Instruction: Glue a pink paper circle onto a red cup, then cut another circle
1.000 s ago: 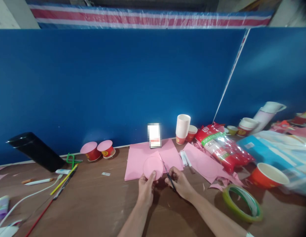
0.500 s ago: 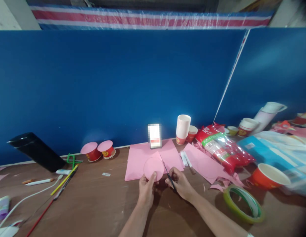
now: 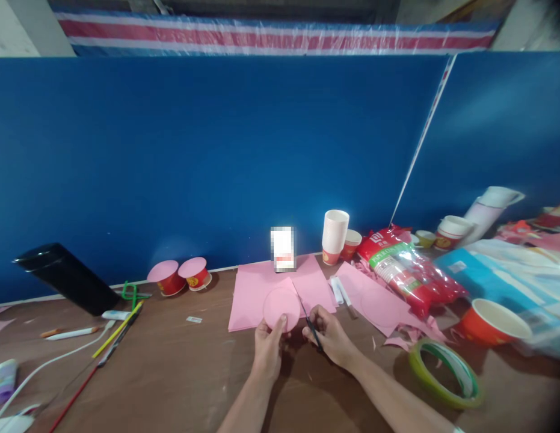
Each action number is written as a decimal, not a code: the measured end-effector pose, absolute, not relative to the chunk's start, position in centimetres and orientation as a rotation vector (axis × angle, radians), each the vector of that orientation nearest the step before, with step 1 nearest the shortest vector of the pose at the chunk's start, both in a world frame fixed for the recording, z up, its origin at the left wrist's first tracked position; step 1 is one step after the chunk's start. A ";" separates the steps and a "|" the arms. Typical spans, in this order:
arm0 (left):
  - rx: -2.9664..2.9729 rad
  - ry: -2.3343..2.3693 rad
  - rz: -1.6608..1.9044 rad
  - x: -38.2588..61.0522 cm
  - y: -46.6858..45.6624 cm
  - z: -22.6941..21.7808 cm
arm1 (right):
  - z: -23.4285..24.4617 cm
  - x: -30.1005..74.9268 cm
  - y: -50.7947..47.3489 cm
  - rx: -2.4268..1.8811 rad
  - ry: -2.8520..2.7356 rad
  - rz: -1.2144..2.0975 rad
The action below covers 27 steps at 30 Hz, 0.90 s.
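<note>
My left hand is closed on a piece of pink paper marked with a round outline, the thumb lying on top near its lower edge. Just right of it, my right hand grips dark scissors, their thin blades pointing up and away along the paper's right side. Fingers partly cover the scissors' handles. Behind both hands, pink sheets lie on the brown table. A small object with a blurred-out front stands at their back edge.
At left are two red paper cups with pink tops and a black bottle. To the right are stacked white cups, a red plastic bag, a tape roll and an orange-red cup. A blue partition rises behind.
</note>
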<state>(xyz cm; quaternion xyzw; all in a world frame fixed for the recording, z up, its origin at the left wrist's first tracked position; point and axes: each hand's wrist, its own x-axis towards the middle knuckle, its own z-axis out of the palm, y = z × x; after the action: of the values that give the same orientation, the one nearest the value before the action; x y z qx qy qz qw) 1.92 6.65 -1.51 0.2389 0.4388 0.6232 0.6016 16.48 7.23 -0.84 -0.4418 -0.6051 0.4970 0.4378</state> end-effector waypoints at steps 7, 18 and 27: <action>0.547 0.994 1.461 2.0 6.7 -1.3 | -0.4 16.4 7.1 -1.052 -1.470 1.320; 0.580 0.961 1.475 2.1 6.7 -1.3 | -1.1 16.4 7.3 -0.999 -1.403 1.384; 0.669 1.099 1.465 2.4 6.4 -0.7 | -0.8 16.6 7.5 -0.971 -1.271 1.437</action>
<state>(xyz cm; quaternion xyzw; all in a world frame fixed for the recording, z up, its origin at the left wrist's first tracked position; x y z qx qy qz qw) 2.40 6.44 -0.67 0.2838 0.4666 0.6219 0.5612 16.61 7.52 -0.80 -0.3974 -0.5200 0.5877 0.4757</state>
